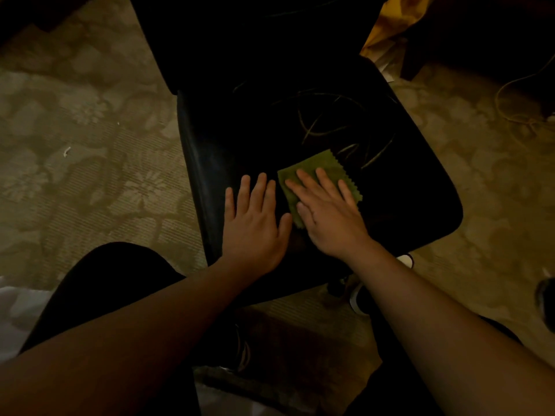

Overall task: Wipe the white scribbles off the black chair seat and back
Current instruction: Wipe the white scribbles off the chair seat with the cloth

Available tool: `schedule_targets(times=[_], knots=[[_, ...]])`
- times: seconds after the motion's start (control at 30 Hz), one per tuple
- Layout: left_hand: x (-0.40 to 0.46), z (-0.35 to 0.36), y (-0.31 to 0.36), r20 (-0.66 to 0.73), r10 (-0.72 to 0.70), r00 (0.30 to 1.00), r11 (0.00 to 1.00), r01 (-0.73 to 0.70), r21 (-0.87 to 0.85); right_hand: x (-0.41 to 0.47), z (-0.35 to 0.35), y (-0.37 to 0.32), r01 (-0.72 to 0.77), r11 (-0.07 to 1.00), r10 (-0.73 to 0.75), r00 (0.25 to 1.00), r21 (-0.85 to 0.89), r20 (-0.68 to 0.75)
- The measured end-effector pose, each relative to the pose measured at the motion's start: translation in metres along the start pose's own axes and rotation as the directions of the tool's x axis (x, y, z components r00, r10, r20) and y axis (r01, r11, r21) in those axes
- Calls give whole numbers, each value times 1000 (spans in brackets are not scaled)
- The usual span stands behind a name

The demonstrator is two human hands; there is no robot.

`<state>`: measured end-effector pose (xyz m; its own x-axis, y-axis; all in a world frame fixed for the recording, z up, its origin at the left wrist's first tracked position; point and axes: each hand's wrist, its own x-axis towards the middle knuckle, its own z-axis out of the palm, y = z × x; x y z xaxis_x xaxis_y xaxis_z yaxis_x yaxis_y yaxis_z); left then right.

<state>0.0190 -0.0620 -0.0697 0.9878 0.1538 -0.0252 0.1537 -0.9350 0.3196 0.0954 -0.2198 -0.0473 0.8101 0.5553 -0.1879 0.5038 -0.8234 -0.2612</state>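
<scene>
Now wiping seat: right hand (329, 217) presses green cloth (318, 181) flat on black chair seat (405, 205), fingers straight, spread. Left hand (252, 223) beside cloth, flat, steadying seat. White scribbles (339, 127) remain just beyond cloth; next stroke probably pushes cloth forward over them. Backrest (240, 40) too dark to judge.

Dim light. Black padded chair seat (228, 139) on patterned beige carpet (75, 145). Right hand (327, 211) flat, fingers straight, pressing a green zigzag-edged cloth (327, 165) near the seat's front edge. Left hand (255, 223) flat on the seat just beside the cloth. Pale scribble lines (330, 121) mid-seat, behind the cloth. Chair back (240, 40) dark; marks there unclear.
</scene>
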Motion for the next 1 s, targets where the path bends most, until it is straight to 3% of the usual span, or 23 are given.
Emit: schedule_targets(times=[0.23,0.43,0.53,0.73,1.0], knots=[[7,-7,-17,30,36,999,999,-36,7,3,-11,43,-217,974,220,975,69,-40],[18,-16,-22,48,2,999,1000,0,-27,2,-1,19,-280,958,284,957,54,-65],[19,-18,-11,50,-51,997,996,54,-69,-2,3,3,-258,965,260,963,41,-68],[10,-4,9,26,1,1000,998,0,-56,-11,8,-15,-80,997,80,997,-18,22],[12,-1,-16,2,91,996,995,-91,48,-7,-3,6,-62,998,62,998,18,2]])
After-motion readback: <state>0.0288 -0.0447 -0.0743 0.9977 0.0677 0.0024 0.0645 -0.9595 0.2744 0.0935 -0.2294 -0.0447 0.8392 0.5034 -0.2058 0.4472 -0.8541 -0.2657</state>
